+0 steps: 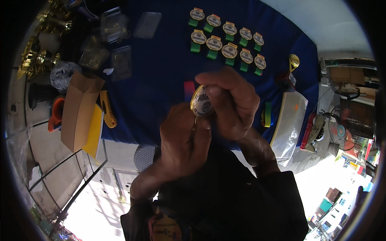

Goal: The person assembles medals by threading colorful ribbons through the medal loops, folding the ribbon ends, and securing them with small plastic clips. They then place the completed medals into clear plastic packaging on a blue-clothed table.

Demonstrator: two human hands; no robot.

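A round medal point(202, 102) with a gold rim and a white printed face is held up in front of me, its print upside down. My right hand point(237, 102) pinches its right side between thumb and bent fingers. At the lower edge, my left hand point(183, 136) is closed on the medal's gold slotted end; its fingertips partly cover that part. Just behind the medal, a short red ribbon point(189, 89) shows against the blue cloth point(159, 88). Farther off lie two rows of similar medals point(229, 51) with green ribbon ends.
Clear plastic cases point(121, 62) lie at the far left, near gold trophies point(34, 60). A cardboard box point(74, 112), orange-handled scissors point(56, 112) and a yellow cutter point(107, 109) are at left. At right are a green ribbon point(267, 114), clear plastic sheets point(288, 124) and a small gold trophy point(294, 61).
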